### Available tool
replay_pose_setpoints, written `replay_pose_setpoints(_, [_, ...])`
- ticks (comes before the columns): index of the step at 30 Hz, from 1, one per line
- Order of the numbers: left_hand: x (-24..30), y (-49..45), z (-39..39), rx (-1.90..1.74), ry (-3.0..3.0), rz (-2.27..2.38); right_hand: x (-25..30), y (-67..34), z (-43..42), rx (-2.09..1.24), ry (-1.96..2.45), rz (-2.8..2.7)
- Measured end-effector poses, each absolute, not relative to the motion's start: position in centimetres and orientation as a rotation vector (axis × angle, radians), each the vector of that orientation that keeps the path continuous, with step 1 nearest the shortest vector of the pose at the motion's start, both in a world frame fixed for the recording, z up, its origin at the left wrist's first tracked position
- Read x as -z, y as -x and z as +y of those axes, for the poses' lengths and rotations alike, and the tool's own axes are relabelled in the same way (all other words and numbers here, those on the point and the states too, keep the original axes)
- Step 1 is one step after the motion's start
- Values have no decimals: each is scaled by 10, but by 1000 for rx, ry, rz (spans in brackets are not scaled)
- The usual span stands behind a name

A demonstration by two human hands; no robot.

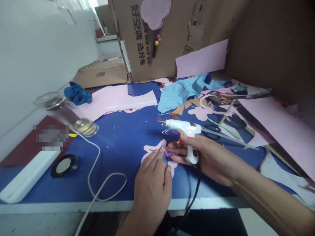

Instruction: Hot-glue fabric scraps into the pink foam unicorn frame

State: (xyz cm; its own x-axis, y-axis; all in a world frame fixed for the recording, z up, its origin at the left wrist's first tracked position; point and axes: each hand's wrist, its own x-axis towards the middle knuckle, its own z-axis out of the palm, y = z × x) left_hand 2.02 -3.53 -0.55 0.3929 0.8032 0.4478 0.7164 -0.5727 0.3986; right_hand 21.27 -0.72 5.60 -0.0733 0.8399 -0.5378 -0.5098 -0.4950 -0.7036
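Note:
A white hot glue gun (185,128) with an orange trigger is in my right hand (206,154), its nozzle pointing left and a clear glue stick (228,139) out of its back. My right fingertips also reach the edge of a small pink paper cutout (161,144) with a wavy outline. My left hand (152,183) lies over that cutout, fingers stretched out and pressing on it. Blue and purple fabric pieces (167,156) show between the two hands on the cutout. Much of the cutout is hidden under my left hand.
Pink sheets (108,98), blue cloth (182,93) and scraps lie at the back and right, with black scissors (211,131). On the left are a glass cup (86,127), black tape (63,165), a white power strip (29,177) and a looping cable (92,180). Cardboard (167,59) stands behind.

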Motion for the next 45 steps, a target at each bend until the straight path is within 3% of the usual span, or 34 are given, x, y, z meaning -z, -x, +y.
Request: replay_pose_setpoints(45, [4, -22, -37, -936, -2448, 1371, -56, -212, -4, -1744, 1227, -466])
